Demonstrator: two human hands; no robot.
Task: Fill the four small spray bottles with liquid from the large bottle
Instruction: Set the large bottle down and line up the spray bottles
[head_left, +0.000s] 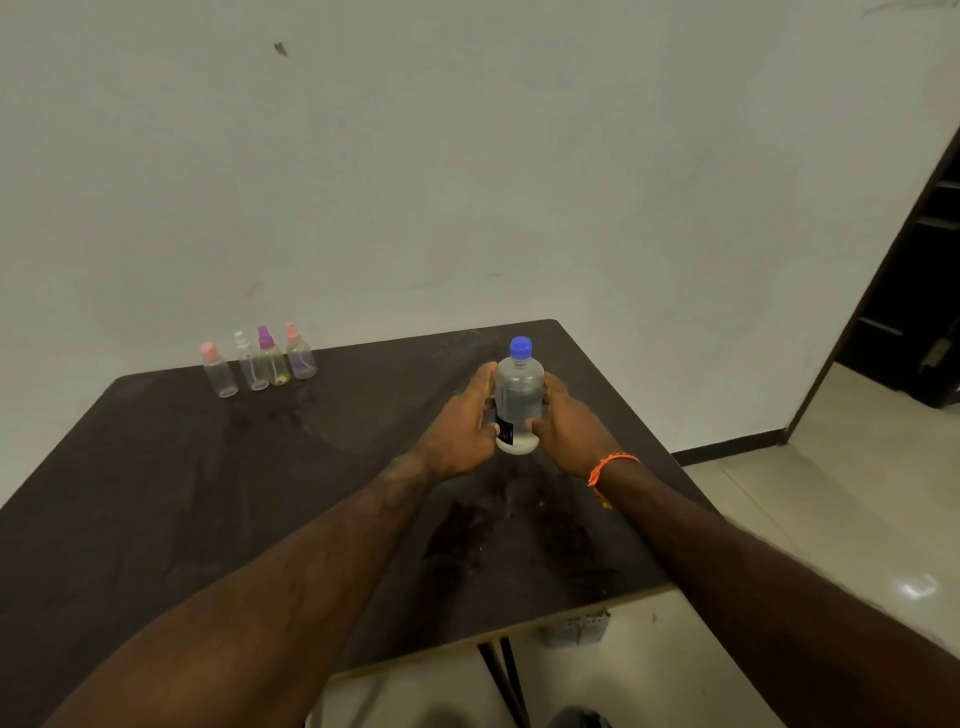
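The large clear bottle (518, 397) with a blue cap stands upright on the dark table (208, 493), right of centre. My left hand (462, 426) grips its left side and my right hand (563, 423) grips its right side, thumbs toward the front. Several small spray bottles stand in a row at the table's far left: one with a pink cap (218, 370), one with a white cap (250, 364), one with a purple cap (272, 358) holding yellowish liquid, and a fourth with a pink cap (300, 353) tinted purple. All caps are on.
A plain wall runs behind the table. The table's right and near edges drop to a tiled floor (831, 509). A dark doorway (914, 291) opens at the far right. An orange band (608, 467) circles my right wrist.
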